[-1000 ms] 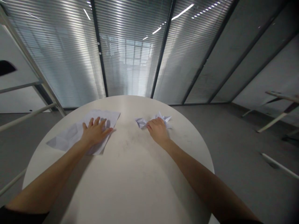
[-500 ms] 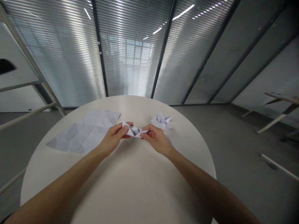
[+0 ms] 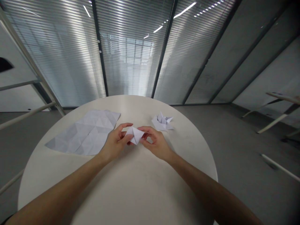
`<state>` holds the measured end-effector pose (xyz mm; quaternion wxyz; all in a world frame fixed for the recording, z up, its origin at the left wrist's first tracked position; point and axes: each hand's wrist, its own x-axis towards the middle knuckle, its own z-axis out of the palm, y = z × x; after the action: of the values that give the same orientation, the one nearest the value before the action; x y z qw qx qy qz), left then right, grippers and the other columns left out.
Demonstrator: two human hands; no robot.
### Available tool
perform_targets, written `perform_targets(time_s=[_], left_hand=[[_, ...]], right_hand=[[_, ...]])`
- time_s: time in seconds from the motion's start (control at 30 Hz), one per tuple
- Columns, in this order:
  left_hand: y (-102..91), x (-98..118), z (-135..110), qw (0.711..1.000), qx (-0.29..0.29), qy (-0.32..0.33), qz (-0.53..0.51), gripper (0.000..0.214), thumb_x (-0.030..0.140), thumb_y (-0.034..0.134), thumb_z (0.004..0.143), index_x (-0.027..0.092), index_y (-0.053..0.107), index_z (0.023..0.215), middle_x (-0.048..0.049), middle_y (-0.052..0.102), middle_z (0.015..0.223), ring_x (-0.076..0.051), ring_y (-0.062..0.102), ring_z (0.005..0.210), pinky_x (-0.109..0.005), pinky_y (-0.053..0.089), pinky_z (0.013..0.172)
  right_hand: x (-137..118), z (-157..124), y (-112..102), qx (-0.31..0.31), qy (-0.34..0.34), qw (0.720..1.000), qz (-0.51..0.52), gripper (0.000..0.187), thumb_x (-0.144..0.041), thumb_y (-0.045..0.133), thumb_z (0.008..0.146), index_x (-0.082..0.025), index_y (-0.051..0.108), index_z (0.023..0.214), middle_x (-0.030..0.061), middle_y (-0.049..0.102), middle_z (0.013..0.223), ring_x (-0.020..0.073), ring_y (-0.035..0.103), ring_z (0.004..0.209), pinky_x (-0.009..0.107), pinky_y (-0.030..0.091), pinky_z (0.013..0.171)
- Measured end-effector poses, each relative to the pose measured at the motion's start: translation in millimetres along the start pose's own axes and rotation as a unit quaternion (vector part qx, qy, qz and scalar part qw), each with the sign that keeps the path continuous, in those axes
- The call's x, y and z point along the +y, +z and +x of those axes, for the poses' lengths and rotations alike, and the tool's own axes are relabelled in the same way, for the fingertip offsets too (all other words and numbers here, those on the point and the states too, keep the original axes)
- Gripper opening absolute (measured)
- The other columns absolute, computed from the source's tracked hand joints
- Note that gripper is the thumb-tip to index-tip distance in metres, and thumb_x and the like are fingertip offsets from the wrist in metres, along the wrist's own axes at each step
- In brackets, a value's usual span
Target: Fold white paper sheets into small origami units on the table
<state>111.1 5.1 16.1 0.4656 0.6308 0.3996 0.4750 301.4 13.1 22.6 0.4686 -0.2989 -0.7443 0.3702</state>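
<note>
A small folded white paper piece (image 3: 135, 135), with creased triangular faces, is held up over the table in front of me. My left hand (image 3: 117, 139) grips its left side, the thumb lying on the near face and the fingers behind. At its right corner, my right hand (image 3: 153, 140) has thumb and fingers curled in to the edge in a loose pinch. Another folded paper shape with upright points (image 3: 162, 121) rests on the table just beyond my right hand. Left of my left hand lies a large sheet of creased white paper (image 3: 86, 132), spread flat.
Everything sits on a round white table (image 3: 145, 187). A white metal frame (image 3: 28, 115) stands to the left, close to the table's edge. Glass panels with blinds (image 3: 131, 68) rise behind, and another table (image 3: 283, 98) is off to the right.
The held paper has gone from a wide, opened-out shape stretched between both hands to a compact, diamond-like form. My hands have shifted slightly nearer me, with the right fingers more curled.
</note>
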Motion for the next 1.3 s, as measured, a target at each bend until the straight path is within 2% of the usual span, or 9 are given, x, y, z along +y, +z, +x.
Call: perform_targets(time_s=[0.17,0.37,0.5,0.63,0.73,0.87,1.03,1.23,1.3], left_hand=[[4.7,1.2,-2.4,0.994,-0.012,-0.012,-0.108,0.054,0.036,0.055,0.087,0.021,0.034,0.134,0.0027,0.062,0.062,-0.012,0.058,0.054,-0.024,0.048,0.055],[11.9,6.1,-5.4,0.997,-0.001,-0.009,-0.072,0.049,0.039,0.053,0.087,0.016,0.043,0.13,-0.0013,0.064,0.071,-0.012,0.061,0.054,-0.025,0.051,0.055],[16.0,6.3,-7.9,0.998,-0.018,-0.014,-0.06,0.051,0.038,0.05,0.088,0.013,0.04,0.131,-0.0025,0.063,0.076,-0.013,0.062,0.057,-0.027,0.052,0.059],[13.7,6.8,-12.9,0.999,-0.046,0.007,-0.008,0.054,0.032,0.045,0.089,0.015,0.033,0.139,-0.005,0.064,0.089,-0.016,0.063,0.075,-0.03,0.051,0.073],[9.3,7.5,-15.7,0.991,-0.082,0.028,0.1,0.072,0.021,0.05,0.08,0.019,0.02,0.146,-0.0056,0.063,0.099,-0.015,0.06,0.073,-0.026,0.049,0.066],[8.4,5.2,-16.4,0.962,-0.084,0.044,0.258,0.081,0.023,0.051,0.08,0.02,0.007,0.148,-0.0077,0.063,0.104,-0.011,0.053,0.056,-0.025,0.044,0.056],[11.8,0.4,-15.1,0.919,-0.075,0.125,0.366,0.066,0.025,0.036,0.089,0.013,0.007,0.147,-0.0131,0.062,0.112,-0.023,0.061,0.092,-0.035,0.047,0.079],[12.8,2.1,-14.4,0.798,0.001,0.187,0.572,0.062,0.028,0.046,0.08,0.01,0.033,0.137,-0.0136,0.068,0.089,-0.027,0.063,0.074,-0.039,0.048,0.07],[12.5,1.6,-13.9,0.775,0.014,0.206,0.598,0.06,0.032,0.048,0.081,0.01,0.037,0.136,-0.0121,0.069,0.08,-0.026,0.064,0.069,-0.037,0.047,0.065]], right_hand=[[2.1,-1.6,-3.0,-0.027,-0.033,0.999,-0.02,0.056,-0.006,0.058,0.071,-0.026,0.052,0.123,0.0033,0.062,0.109,0.0157,0.056,0.089,0.03,0.045,0.076],[-1.4,-2.5,4.1,-0.037,0.022,0.997,0.068,0.055,-0.008,0.055,0.072,-0.026,0.051,0.123,0.0029,0.061,0.112,0.0152,0.059,0.089,0.031,0.047,0.078],[-0.4,-2.8,11.5,0.026,0.062,0.997,0.037,0.043,-0.011,0.056,0.073,-0.023,0.056,0.115,0.0033,0.064,0.105,0.0154,0.06,0.085,0.03,0.049,0.073],[4.3,-3.0,16.1,0.088,0.095,0.991,0.016,0.036,-0.014,0.059,0.072,-0.022,0.059,0.107,0.0017,0.065,0.093,0.014,0.059,0.074,0.027,0.048,0.065],[4.8,-3.1,18.3,0.11,0.1,0.988,0.037,0.035,-0.015,0.062,0.07,-0.021,0.058,0.104,0.0008,0.064,0.088,0.0135,0.058,0.072,0.026,0.047,0.063],[1.8,-4.6,23.4,0.084,0.086,0.99,0.066,0.036,-0.013,0.06,0.07,-0.021,0.055,0.105,0.0002,0.063,0.089,0.0121,0.057,0.071,0.024,0.046,0.063],[1.9,-7.2,30.4,0.09,0.095,0.985,0.109,0.036,-0.013,0.055,0.073,-0.023,0.047,0.107,-0.0001,0.059,0.089,0.0113,0.055,0.067,0.022,0.047,0.057],[5.5,-8.3,32.0,0.054,0.119,0.987,0.091,0.045,-0.007,0.05,0.069,-0.026,0.042,0.109,-0.0054,0.052,0.073,0.0091,0.049,0.052,0.019,0.042,0.045],[4.5,-8.3,31.6,0.048,0.115,0.991,0.051,0.047,-0.004,0.049,0.068,-0.025,0.042,0.109,-0.0072,0.05,0.067,0.0086,0.047,0.05,0.019,0.039,0.045]])
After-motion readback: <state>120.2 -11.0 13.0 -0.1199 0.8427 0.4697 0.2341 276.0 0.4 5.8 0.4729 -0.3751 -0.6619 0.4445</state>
